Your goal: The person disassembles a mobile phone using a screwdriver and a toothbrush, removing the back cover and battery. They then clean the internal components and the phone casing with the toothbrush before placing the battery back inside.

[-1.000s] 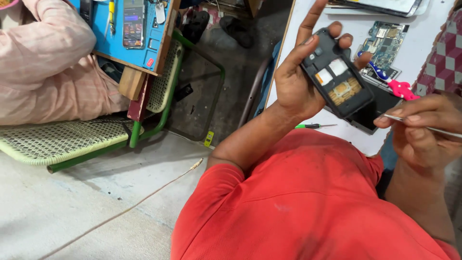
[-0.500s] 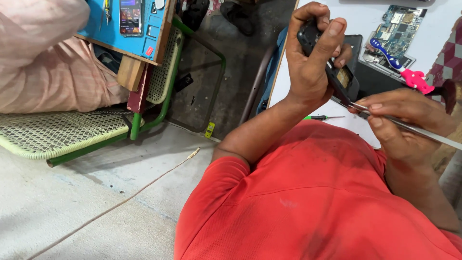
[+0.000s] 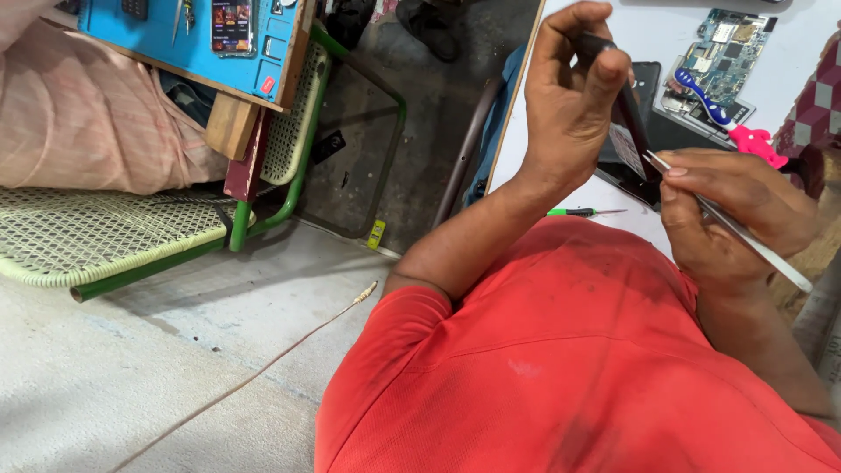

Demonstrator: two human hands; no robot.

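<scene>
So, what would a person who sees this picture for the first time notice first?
First, the bright red shirt filling the lower right. Above it, the left hand holds a dark opened phone upright over the white table, while the right hand points thin metal tweezers at it. At upper left lies a blue work mat with small tools.

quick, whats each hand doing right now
left hand: closed around a dark phone
right hand: closed, holding thin metal tweezers

We grip a phone (image 3: pixel 624 131) edge-on in our left hand (image 3: pixel 574 105); right hand (image 3: pixel 731 210) holds tweezers (image 3: pixel 745 238) against it, over white table (image 3: pixel 613 31).
</scene>
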